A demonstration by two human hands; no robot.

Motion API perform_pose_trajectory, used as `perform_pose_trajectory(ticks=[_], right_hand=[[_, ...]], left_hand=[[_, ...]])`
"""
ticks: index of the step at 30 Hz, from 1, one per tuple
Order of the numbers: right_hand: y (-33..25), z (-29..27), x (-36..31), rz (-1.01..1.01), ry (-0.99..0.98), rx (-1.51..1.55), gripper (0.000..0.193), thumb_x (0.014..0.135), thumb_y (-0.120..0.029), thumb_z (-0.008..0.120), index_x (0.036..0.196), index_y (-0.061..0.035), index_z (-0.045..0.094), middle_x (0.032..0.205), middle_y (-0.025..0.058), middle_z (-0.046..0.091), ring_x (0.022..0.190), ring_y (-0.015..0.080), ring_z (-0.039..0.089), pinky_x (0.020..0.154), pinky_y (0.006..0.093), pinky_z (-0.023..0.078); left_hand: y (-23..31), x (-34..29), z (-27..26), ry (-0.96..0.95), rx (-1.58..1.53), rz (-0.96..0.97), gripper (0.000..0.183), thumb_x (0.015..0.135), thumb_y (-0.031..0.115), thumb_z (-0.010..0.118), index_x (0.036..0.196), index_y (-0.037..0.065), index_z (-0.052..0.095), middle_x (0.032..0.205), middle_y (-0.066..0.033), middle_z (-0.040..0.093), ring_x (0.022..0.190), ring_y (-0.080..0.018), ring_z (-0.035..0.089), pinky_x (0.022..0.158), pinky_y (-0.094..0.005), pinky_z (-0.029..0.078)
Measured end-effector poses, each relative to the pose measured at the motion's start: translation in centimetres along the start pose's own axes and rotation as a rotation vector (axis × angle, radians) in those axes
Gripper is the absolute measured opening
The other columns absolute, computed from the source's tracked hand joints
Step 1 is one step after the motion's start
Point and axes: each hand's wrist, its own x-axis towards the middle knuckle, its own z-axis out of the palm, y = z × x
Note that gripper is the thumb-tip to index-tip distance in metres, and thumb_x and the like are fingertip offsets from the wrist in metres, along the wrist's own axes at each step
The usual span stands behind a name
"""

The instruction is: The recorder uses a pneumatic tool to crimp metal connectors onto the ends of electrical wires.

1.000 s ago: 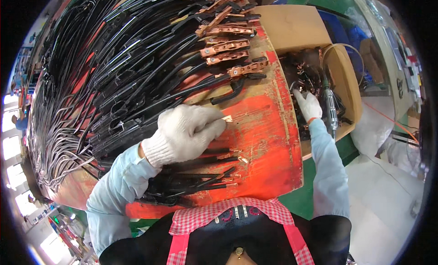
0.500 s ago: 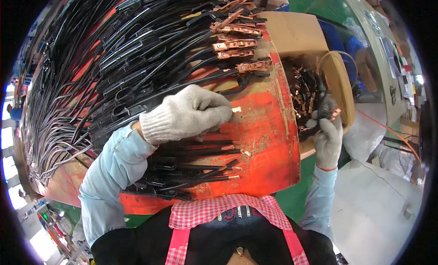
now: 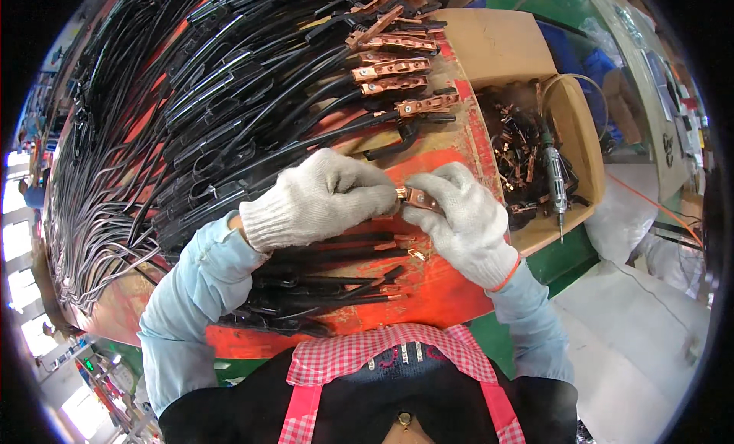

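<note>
My left hand (image 3: 321, 195), in a white knit glove, is closed over the red tabletop. It pinches what looks like a cable end (image 3: 401, 192) with a shiny brass-coloured tip; the rest is hidden under the glove. Facing it, my right hand (image 3: 462, 226), gloved likewise, grips a copper clamp jaw (image 3: 422, 200) between thumb and fingers. The jaw meets the tip, though the exact contact is covered. Beyond my left hand, black cables with copper clamp jaws (image 3: 394, 69) attached lie in a row. Nearer me rest several black cables (image 3: 329, 299) with bare tips.
A cardboard box (image 3: 585, 157) to the right holds loose copper and black parts (image 3: 520, 149). A power screwdriver (image 3: 554, 176) on a pale hose hangs over the box, bit pointing toward me. Grey cables (image 3: 99, 237) bunch at the left. The red table (image 3: 443, 291) has a curved right edge.
My right hand has come left from the box to meet my left hand, bringing a copper clamp jaw. The screwdriver now shows above the box. My left hand has hardly moved.
</note>
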Motion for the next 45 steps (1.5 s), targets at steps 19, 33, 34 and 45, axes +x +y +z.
perform_pose_trajectory(ticks=[19, 33, 34, 45], right_hand=[[1.0, -0.3, 0.2, -0.186, -0.003, -0.010, 0.038, 0.071, -0.028, 0.083, 0.104, -0.0139, 0.068, 0.089, 0.0067, 0.062, 0.077, 0.0281, 0.065, 0.063, 0.0411, 0.053], [1.7, -0.5, 1.3, -0.427, 0.042, -0.041, 0.043, 0.065, -0.019, 0.080, 0.106, -0.0116, 0.071, 0.083, 0.0071, 0.063, 0.066, 0.0292, 0.062, 0.055, 0.0418, 0.048], [1.8, -0.3, 1.3, -0.432, 0.054, 0.003, 0.043, 0.065, -0.019, 0.080, 0.106, -0.0115, 0.071, 0.083, 0.0073, 0.064, 0.066, 0.0294, 0.062, 0.055, 0.0419, 0.048], [0.3, -2.0, 0.8, -0.445, -0.030, -0.174, 0.048, 0.061, -0.021, 0.080, 0.107, -0.0131, 0.071, 0.086, 0.0030, 0.064, 0.069, 0.0255, 0.064, 0.056, 0.0393, 0.049]], left_hand=[[2.2, 0.3, 0.0, -0.069, 0.206, -0.197, 0.024, 0.091, 0.022, 0.068, 0.099, 0.001, 0.076, 0.084, -0.0046, 0.074, 0.076, -0.0053, 0.062, 0.071, -0.0249, 0.052], [1.3, 0.9, 0.1, -0.088, 0.183, -0.140, 0.024, 0.090, 0.025, 0.066, 0.096, 0.004, 0.076, 0.079, -0.0049, 0.072, 0.074, -0.0101, 0.064, 0.070, -0.0274, 0.052], [1.3, 0.8, -0.2, -0.138, 0.137, -0.150, 0.021, 0.090, 0.021, 0.067, 0.097, 0.002, 0.075, 0.083, -0.0046, 0.073, 0.078, -0.0091, 0.064, 0.073, -0.0269, 0.052], [2.2, -0.6, 0.6, -0.202, 0.251, -0.097, 0.024, 0.094, 0.022, 0.056, 0.092, 0.006, 0.073, 0.079, -0.0049, 0.069, 0.074, -0.0120, 0.061, 0.069, -0.0282, 0.050]])
